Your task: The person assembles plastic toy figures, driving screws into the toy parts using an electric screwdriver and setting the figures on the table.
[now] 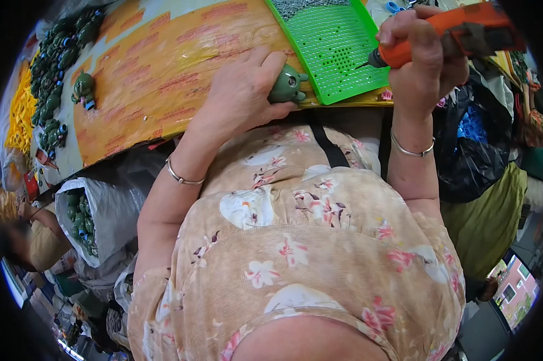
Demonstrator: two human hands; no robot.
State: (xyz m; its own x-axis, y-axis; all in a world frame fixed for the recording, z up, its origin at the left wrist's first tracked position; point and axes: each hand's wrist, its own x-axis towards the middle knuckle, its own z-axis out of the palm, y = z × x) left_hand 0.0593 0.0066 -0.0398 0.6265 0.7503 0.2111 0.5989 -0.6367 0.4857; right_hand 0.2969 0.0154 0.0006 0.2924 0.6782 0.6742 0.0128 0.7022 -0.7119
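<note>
My left hand (247,90) is closed around a green plastic toy figure (285,86) at the table's near edge. A round hole shows in the toy's upturned face, and small knobs stick out at its right end. In my right hand (425,69) is an orange electric screwdriver (458,39), its thin bit pointing left. The bit's tip hangs over a bright green perforated tray (350,66), apart from the toy. Many small screws (310,2) lie in the far part of the tray.
A yellow taped board (169,60) covers the tabletop. One green toy (83,87) stands at the left, beside a heap of similar ones (55,66) and yellow pieces (20,108). Below hang a white sack of green parts (82,222) and a black bag (476,144). Another person's arm (46,237) shows at left.
</note>
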